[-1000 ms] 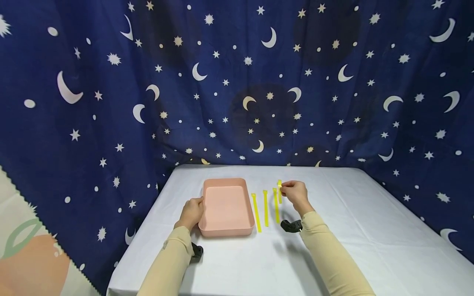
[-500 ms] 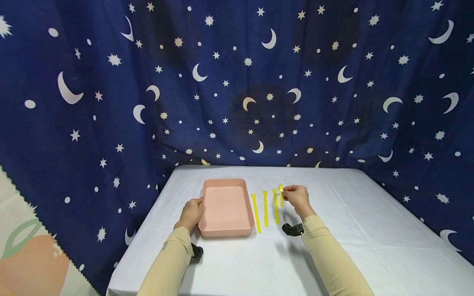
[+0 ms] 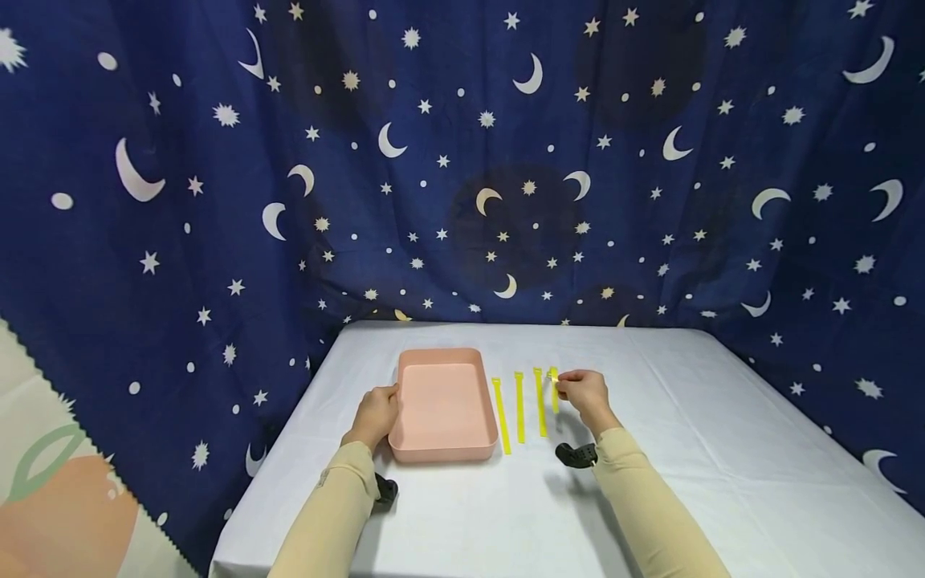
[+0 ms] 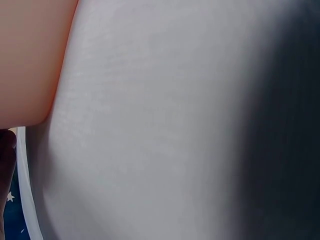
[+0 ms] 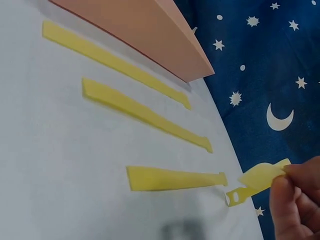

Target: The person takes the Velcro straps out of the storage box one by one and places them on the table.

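A pink tray [image 3: 442,449] stands on the white table [image 3: 650,449]. My left hand [image 3: 376,412] rests against the tray's left wall, fingers relaxed. Three yellow straps [image 3: 519,405] lie side by side right of the tray, also seen in the right wrist view as straps [image 5: 145,112]. My right hand [image 3: 563,384] pinches one end of a fourth yellow strap [image 3: 554,389], low over the table just right of the third. In the right wrist view my fingertips [image 5: 292,182] hold that strap [image 5: 260,176], its slotted end hanging near the cloth. The left wrist view shows only a tray corner [image 4: 25,60] and cloth.
A dark blue curtain [image 3: 462,160] with moons and stars hangs close behind and on both sides of the table. The table's edges lie near at the left and front. White cloth stretches to the right of the straps.
My right hand has come down and slightly nearer with the pinched strap, from above the table to just beside the third strap. The left hand and tray have not moved.
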{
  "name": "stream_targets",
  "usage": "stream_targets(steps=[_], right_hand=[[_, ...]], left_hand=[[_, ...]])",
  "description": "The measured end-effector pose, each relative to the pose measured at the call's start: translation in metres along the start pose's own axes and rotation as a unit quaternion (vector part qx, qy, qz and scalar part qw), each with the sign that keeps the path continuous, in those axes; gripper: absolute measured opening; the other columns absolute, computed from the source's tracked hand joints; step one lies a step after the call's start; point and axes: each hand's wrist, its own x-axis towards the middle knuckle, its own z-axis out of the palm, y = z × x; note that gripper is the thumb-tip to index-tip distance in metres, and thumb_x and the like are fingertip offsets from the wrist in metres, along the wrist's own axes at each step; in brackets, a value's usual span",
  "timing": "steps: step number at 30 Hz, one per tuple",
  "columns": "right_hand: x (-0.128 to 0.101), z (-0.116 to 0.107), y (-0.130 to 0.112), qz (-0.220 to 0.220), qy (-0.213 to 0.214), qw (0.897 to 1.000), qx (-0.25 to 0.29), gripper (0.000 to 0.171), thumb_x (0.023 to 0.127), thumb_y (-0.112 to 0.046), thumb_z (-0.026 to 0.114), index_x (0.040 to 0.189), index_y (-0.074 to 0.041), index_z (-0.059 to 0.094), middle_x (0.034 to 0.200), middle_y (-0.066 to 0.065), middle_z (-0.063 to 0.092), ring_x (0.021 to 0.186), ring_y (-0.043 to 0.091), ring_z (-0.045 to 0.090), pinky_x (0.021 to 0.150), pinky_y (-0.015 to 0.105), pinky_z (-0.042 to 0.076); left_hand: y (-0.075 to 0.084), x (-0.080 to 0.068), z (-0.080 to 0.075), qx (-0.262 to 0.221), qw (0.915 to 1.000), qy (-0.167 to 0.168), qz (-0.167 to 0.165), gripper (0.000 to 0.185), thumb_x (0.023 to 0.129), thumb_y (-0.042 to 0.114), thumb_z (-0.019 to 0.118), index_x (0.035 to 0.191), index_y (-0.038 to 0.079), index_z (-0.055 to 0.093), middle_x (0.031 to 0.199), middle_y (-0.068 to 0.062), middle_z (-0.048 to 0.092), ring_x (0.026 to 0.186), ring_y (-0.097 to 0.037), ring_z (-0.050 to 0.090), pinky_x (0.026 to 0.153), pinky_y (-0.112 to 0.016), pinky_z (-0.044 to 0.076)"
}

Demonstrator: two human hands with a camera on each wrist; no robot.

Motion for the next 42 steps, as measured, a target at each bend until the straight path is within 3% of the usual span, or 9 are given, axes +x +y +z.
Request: stream_targets(steps=[5, 15, 21, 28, 42], right_hand=[[0.0, -0.003, 0.005, 0.0, 0.003, 1.0, -0.004, 0.025, 0.092, -0.002, 0.064, 0.114, 0.009, 0.067, 0.094, 0.012, 0.07, 0.069, 0.008, 0.064, 0.081, 0.035, 0.06], [-0.003, -0.003, 0.016, 0.022, 0.001, 0.999, -0.025, 0.025, 0.092, -0.001, 0.063, 0.114, 0.011, 0.066, 0.098, 0.019, 0.07, 0.069, 0.011, 0.062, 0.063, 0.023, 0.055], [-0.005, -0.004, 0.026, 0.007, 0.002, 0.999, -0.042, 0.023, 0.088, 0.001, 0.065, 0.108, 0.013, 0.067, 0.086, 0.014, 0.07, 0.063, 0.008, 0.059, 0.059, 0.022, 0.052], [-0.006, -0.01, 0.035, 0.023, 0.005, 0.997, -0.072, 0.022, 0.086, 0.001, 0.066, 0.106, 0.011, 0.069, 0.079, 0.01, 0.069, 0.061, 0.009, 0.059, 0.056, 0.023, 0.051], [-0.007, -0.02, 0.04, 0.057, -0.041, 0.991, -0.114, 0.02, 0.088, -0.001, 0.065, 0.105, 0.009, 0.067, 0.075, 0.009, 0.066, 0.059, 0.011, 0.059, 0.055, 0.025, 0.051]], left_hand=[[0.001, 0.0, -0.001, 0.0, 1.0, -0.002, -0.001, 0.037, 0.103, 0.011, 0.047, 0.134, -0.002, 0.061, 0.134, -0.022, 0.063, 0.106, -0.026, 0.065, 0.093, -0.046, 0.055], [0.001, -0.002, 0.0, 0.004, 1.0, -0.002, -0.004, 0.037, 0.104, 0.011, 0.046, 0.135, -0.001, 0.061, 0.134, -0.021, 0.063, 0.119, -0.033, 0.064, 0.1, -0.048, 0.052], [0.0, -0.001, 0.0, 0.008, 0.9999, 0.0, -0.007, 0.036, 0.103, 0.012, 0.047, 0.134, 0.0, 0.062, 0.133, -0.021, 0.064, 0.117, -0.032, 0.065, 0.099, -0.048, 0.053], [-0.001, 0.001, 0.0, 0.003, 1.0, 0.0, -0.004, 0.036, 0.104, 0.013, 0.046, 0.134, 0.0, 0.062, 0.132, -0.021, 0.064, 0.114, -0.029, 0.065, 0.098, -0.047, 0.053], [0.0, 0.001, 0.0, 0.0, 1.0, -0.005, -0.006, 0.037, 0.104, 0.013, 0.046, 0.135, 0.0, 0.061, 0.135, -0.021, 0.062, 0.124, -0.036, 0.061, 0.104, -0.049, 0.049]])
